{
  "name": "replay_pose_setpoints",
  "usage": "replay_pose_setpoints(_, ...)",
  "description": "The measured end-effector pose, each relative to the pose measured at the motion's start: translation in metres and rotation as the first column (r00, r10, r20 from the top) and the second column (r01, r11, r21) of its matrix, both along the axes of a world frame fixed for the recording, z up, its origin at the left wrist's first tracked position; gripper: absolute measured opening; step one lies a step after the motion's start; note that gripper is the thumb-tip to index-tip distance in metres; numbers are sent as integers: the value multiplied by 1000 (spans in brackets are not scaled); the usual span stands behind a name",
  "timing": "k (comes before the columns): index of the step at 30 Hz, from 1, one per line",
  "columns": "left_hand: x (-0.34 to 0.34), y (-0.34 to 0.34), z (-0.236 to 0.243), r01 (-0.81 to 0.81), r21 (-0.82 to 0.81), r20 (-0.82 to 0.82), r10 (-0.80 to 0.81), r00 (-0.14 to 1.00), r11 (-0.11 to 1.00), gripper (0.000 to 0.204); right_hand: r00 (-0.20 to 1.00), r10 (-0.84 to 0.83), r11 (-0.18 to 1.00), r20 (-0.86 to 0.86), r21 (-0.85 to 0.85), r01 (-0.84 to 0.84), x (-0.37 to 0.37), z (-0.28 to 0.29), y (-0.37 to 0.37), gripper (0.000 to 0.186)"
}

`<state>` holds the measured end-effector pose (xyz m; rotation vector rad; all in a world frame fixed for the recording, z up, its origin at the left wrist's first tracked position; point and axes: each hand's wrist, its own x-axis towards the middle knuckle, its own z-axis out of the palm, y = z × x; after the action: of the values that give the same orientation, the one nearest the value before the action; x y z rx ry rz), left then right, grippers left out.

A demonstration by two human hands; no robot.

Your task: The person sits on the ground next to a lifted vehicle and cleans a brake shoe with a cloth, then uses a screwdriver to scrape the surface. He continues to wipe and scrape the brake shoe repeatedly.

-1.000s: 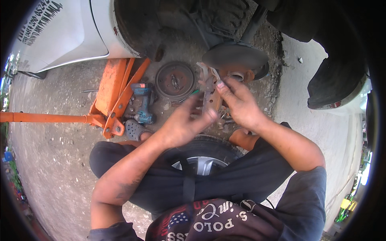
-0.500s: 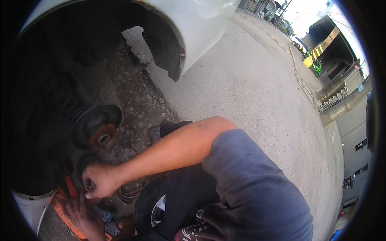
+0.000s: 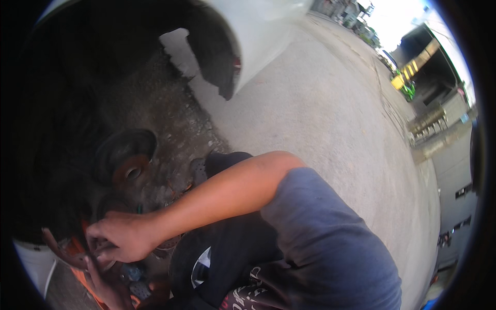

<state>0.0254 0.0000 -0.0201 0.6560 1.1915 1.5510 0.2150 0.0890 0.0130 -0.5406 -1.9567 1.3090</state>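
Note:
My right hand is closed on a curved rusty metal piece, which juts out to the left, low in the shadowed wheel arch. My left hand is just below, its fingers at the piece, blurred and dark, so I cannot tell its grip. Above my hands a dark round hub plate carries a rusty spindle. An orange jack lies behind my left hand, with a blue power tool beside it.
A white car body arches overhead. A wheel with a silver rim lies under my legs. The broken concrete edge borders rubble and pavement. A green bike and a grey wall stand off to the right.
My view has swung from the jack toward the wheel arch and street. Since the middle frame my right hand has moved slightly left, and the curved piece now sticks out beyond it.

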Motion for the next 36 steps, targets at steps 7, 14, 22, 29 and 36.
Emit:
replay_pose_setpoints(7,12,-16,16,-7,-31,-358,-4,934,999,26,939,-61,929,340,363,-71,29,17,-1,23)
replay_pose_setpoints(14,23,-17,21,121,127,-413,-59,909,985,36,904,-155,886,398,460,-51,19,22,-9,14)
replay_pose_setpoints(22,25,-13,17,74,69,-422,-38,906,995,32,908,-9,986,418,154,-61,21,17,-1,14)
replay_pose_setpoints(29,33,-9,10,27,62,-331,-5,944,998,24,919,16,973,394,207,-106,21,13,4,14)
replay_pose_setpoints(36,28,-9,7,21,-36,-467,-35,884,999,20,864,62,960,500,206,-188,17,20,4,16)
